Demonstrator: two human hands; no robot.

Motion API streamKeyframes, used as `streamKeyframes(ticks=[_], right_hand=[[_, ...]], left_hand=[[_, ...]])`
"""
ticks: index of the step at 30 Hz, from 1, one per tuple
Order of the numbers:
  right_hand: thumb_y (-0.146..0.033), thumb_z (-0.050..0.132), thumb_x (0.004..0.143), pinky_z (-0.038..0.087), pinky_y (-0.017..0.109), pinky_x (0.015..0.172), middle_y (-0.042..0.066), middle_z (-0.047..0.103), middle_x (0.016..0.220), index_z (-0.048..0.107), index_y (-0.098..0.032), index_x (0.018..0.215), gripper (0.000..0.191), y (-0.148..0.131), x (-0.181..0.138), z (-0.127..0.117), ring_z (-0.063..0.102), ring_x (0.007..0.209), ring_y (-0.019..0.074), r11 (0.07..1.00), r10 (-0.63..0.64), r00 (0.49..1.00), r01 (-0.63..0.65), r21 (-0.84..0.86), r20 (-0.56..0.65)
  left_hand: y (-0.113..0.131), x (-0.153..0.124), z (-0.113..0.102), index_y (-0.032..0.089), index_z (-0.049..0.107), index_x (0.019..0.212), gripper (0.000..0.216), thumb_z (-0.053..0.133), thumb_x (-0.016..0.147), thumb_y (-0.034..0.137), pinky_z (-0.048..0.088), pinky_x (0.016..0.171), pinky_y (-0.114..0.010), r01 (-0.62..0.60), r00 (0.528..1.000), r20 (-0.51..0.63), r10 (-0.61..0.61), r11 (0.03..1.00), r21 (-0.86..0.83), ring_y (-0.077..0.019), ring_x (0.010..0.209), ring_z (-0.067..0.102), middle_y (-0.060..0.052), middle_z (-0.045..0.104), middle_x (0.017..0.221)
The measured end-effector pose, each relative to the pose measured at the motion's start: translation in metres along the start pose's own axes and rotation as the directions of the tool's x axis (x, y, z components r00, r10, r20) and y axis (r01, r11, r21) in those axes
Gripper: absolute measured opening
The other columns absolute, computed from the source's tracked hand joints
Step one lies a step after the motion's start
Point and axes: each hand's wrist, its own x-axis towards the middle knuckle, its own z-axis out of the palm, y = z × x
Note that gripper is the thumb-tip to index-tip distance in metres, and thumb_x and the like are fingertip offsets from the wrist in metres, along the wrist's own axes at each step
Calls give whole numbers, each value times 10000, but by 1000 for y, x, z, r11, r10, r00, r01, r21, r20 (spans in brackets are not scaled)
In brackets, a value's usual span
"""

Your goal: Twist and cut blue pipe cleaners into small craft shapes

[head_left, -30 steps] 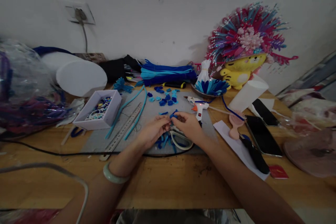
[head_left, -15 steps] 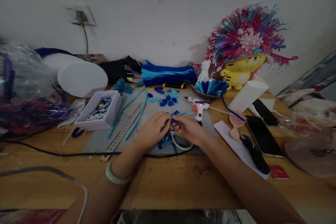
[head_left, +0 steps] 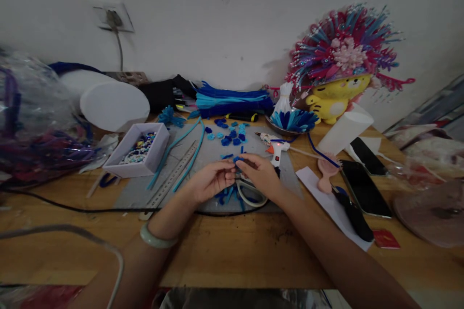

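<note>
**A small blue bit in your fingers**

On your far left is a shiny bag (head_left: 39, 101). Next comes a white box (head_left: 134, 170) with beads (head_left: 139, 148) in it. Two light blue strips (head_left: 186, 173) lie on the gray mat (head_left: 132, 196), with a ruler (head_left: 170, 178) between them.

Your left hand (head_left: 212, 182) is over the mat, thumb and fingertips drawn close together, right by the blue bit. I can't tell if they pinch it. Little blue flowers (head_left: 225, 141) sit farther back, behind your hands. The blue bit (head_left: 237, 159) is up in the middle, at your right fingertips. Under your hands are more blue scraps (head_left: 228, 196) and the white-handled scissors (head_left: 251, 204).

Your right hand (head_left: 263, 176) pinches the blue bit between thumb and finger. Just past it lies a glue gun (head_left: 278, 152) with a red light on. A bowl (head_left: 281, 129) of blue petals is behind that. Farther right are a pink brush (head_left: 325, 181) and a big phone (head_left: 364, 188).
</note>
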Motion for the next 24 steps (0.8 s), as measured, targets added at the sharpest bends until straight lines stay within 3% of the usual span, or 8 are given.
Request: streamKeyframes(ticks=[4,8,10,11,13,16,19,24], right_hand=[[-335,555,717,339,212,479,-35,509,549,626,-186,763,171,-1,1,-2,441,492,87,994,95,994,-97,51,52],[-335,563,698,323,211,451,-50,467,481,586,-172,648,171,-2,2,-1,413,429,74,930,258,957,-282,237,130],[-339,576,677,325,212,449,-51,461,468,573,-166,626,181,-1,3,-1,407,421,71,873,306,936,-350,340,176],[-341,585,666,328,212,451,-52,463,472,573,-164,629,181,0,4,-2,407,423,70,854,314,931,-363,373,187],[-339,599,653,340,213,463,-50,476,493,582,-163,656,177,1,5,-3,417,435,70,866,299,940,-339,367,163],[-319,593,665,346,218,476,-44,500,519,604,-169,708,157,-1,5,-5,440,452,80,956,216,973,-228,186,85],[-310,562,692,346,220,480,-31,523,539,628,-176,748,159,-3,4,-6,454,473,91,988,150,988,-151,36,37],[-309,572,679,367,218,480,-22,559,588,636,-186,752,157,-4,2,-3,465,480,87,986,152,988,-152,68,10]], left_hand=[[-6,1,4,142,491,590,92,526,669,112,320,458,-159,-251,959,-34,281,900,357,-42,448,364,48,417,497],[-12,-2,7,173,499,625,62,504,686,163,313,506,-195,-385,815,47,577,480,789,-79,520,398,43,448,540],[-14,-3,7,183,511,647,44,502,689,178,329,550,-212,-383,751,133,647,263,885,-96,574,428,33,479,593],[-14,-3,7,185,512,654,44,498,695,189,334,561,-218,-375,741,157,653,209,903,-101,588,438,29,489,609],[-14,-2,6,186,505,686,64,479,725,230,348,565,-224,-354,767,123,630,255,900,-106,589,458,27,499,620],[-13,1,6,180,490,741,131,464,751,308,380,577,-227,-339,821,-2,571,490,803,-108,585,495,33,498,621],[-11,3,5,170,500,729,169,510,719,338,390,589,-222,-352,845,-39,533,610,710,-100,580,503,38,495,625],[-10,6,2,156,519,639,143,559,663,291,345,523,-202,-337,898,-49,437,755,563,-76,503,443,39,469,552]])
